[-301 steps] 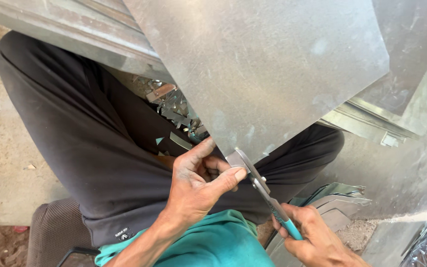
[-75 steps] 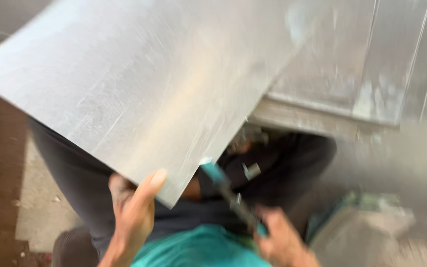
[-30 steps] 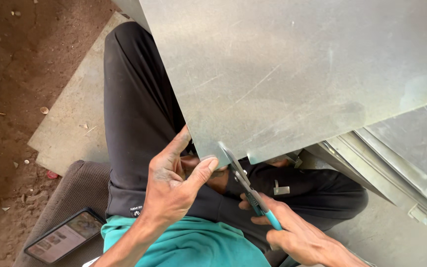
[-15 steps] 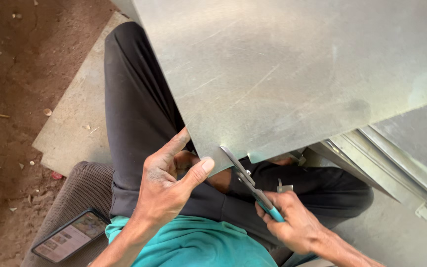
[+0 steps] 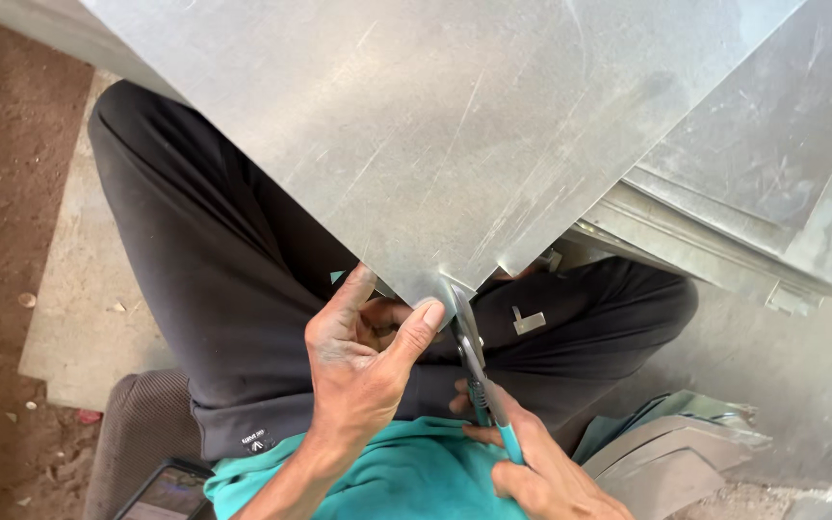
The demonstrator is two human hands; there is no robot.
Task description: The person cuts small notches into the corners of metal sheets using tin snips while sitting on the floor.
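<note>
Galvanized sheet (image 5: 455, 125) is filling the upper frame as we are pinching its lower corner with our left hand (image 5: 363, 361) while our right hand (image 5: 541, 472) is gripping teal-handled snips (image 5: 474, 361) there; a slip risks cut fingers.

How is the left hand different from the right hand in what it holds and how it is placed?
The left hand pinches the near corner of the metal sheet between thumb and fingers; the right hand grips the teal handles of the snips. The left hand shows whole, whereas the right hand is partly cut off by the bottom edge. Both are bare and meet at the same corner.
</note>
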